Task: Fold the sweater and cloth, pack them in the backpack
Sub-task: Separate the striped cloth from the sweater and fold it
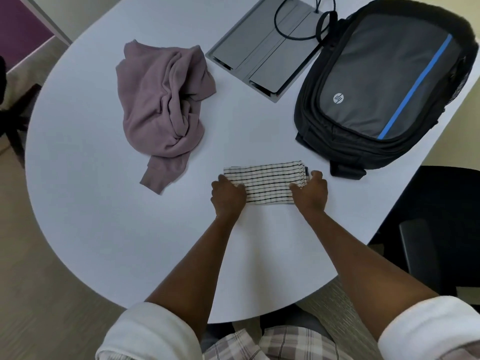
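Observation:
A white cloth with dark checks [267,181] lies folded into a narrow band near the middle of the white table [104,203]. My left hand [227,196] grips its left end and my right hand [310,192] grips its right end, fingers curled over the fabric. A mauve sweater [162,110] lies crumpled at the back left, one sleeve trailing toward me. The black and grey backpack [384,84] with a blue stripe lies flat on the right, closed as far as I can see.
A grey cable hatch [262,55] is set into the tabletop behind the cloth, with black cords running into it. A dark chair [439,216] stands at the right edge. Another dark chair [15,120] stands off the table's left side.

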### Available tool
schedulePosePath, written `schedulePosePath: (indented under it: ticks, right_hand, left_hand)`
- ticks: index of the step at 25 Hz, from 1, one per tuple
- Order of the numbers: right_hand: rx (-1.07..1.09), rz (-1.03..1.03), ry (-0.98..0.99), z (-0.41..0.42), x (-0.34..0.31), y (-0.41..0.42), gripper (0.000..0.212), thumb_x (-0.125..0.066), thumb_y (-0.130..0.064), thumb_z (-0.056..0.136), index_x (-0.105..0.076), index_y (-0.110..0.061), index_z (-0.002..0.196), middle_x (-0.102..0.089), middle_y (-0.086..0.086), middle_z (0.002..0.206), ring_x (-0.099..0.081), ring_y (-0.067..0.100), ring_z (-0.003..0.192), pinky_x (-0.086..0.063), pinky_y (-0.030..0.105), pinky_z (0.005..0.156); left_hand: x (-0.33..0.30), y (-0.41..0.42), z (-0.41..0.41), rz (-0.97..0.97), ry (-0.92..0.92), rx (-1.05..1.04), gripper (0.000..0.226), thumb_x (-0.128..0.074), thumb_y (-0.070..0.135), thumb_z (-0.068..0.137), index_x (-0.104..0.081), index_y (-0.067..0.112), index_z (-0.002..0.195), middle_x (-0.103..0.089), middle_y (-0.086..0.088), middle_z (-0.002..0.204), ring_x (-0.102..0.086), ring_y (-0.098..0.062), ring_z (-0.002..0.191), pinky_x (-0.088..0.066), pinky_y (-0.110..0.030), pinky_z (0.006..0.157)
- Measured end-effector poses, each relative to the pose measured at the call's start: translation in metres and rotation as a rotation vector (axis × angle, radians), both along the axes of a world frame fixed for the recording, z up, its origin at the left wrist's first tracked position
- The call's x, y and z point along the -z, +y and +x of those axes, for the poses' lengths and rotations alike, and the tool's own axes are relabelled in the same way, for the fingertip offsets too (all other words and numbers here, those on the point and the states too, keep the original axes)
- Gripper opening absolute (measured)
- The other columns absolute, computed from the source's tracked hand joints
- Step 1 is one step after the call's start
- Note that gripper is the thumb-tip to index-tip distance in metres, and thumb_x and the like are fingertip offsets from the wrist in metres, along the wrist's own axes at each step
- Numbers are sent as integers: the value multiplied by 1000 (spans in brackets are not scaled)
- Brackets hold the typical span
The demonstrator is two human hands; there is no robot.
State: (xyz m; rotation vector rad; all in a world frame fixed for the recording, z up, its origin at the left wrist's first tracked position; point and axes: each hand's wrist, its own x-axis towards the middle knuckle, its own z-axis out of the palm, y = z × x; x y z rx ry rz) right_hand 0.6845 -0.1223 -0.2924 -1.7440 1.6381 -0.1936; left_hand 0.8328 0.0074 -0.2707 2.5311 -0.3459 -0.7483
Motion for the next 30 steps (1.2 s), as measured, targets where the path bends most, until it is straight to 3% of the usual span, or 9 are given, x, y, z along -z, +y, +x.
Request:
schedulePosePath:
  ticks: [3, 6, 9, 12, 17, 19, 23, 28, 30]
  right_hand:
    - [42, 118, -52, -4, -1, -4, 59, -79, -17, 79, -46, -3, 126, -60, 12, 119, -60, 28, 106, -49, 33, 82]
    - [12, 168, 37, -7, 3, -2, 47, -81, -26, 73, -61, -4, 109, -68, 11, 109, -64, 26, 97, -52, 31, 75]
    - [-31, 157, 145, -1, 2, 10, 43, -78, -30, 75, -63, -7, 108, -60, 14, 112, -56, 31, 108, -46, 33, 76]
    - [-4, 186, 107, 15, -1, 23, 42, -75, -25, 70, -64, -8, 107, -62, 14, 108, -60, 29, 100, -54, 36, 80]
    - [14, 202, 41, 50, -9, 59, 38, -76, -16, 69, -60, -4, 101, -67, 10, 93, -66, 28, 86, -58, 35, 73]
    - [3, 265, 14, 65, -16, 81, 39, -80, -14, 69, -60, -2, 100, -68, 9, 93, -65, 25, 84, -56, 33, 72]
    - [-84, 389, -109, 98, -30, 134, 22, -82, -10, 74, -64, -13, 87, -67, -1, 85, -61, 11, 73, -44, 22, 57]
    - [-205, 411, -120, 166, -28, 199, 25, -82, -16, 74, -68, -16, 96, -73, 1, 95, -69, 20, 89, -56, 33, 77]
    - [-262, 402, -111, 198, -26, 218, 25, -81, -19, 75, -68, -15, 96, -72, -1, 94, -67, 16, 84, -52, 27, 68]
  left_hand:
    - [1, 9, 15, -90, 212, -139, 34, -68, 24, 84, -64, 7, 114, -70, -7, 108, -66, -26, 102, -52, -30, 87]
    - [2, 27, 21, -83, 365, -159, 28, -73, 23, 76, -73, 9, 101, -74, -7, 99, -70, -25, 94, -58, -39, 88]
    - [-9, 40, 22, -96, 344, -56, 39, -62, 31, 69, -73, 13, 103, -73, -5, 101, -67, -24, 97, -56, -40, 90]
    - [-21, 56, 28, -120, 310, 40, 52, -53, 33, 68, -68, 16, 114, -71, -3, 110, -64, -23, 102, -54, -40, 92]
    - [-18, 114, 60, -130, 293, 102, 39, -66, 29, 80, -68, 16, 117, -71, -2, 113, -65, -22, 104, -54, -41, 93]
    - [-19, 147, 78, -142, 328, 100, 44, -66, 33, 76, -68, 18, 117, -71, -2, 114, -66, -21, 104, -54, -43, 95]
    - [-18, 211, 123, -159, 357, 54, 52, -63, 40, 69, -68, 23, 118, -72, 3, 112, -66, -18, 103, -54, -44, 94]
    - [-17, 288, 191, -157, 372, -21, 38, -70, 29, 80, -69, 24, 117, -72, 3, 110, -66, -19, 103, -53, -42, 94]
    - [-14, 314, 216, -183, 365, -62, 39, -70, 31, 77, -69, 24, 115, -72, 5, 109, -66, -18, 103, -53, -42, 95]
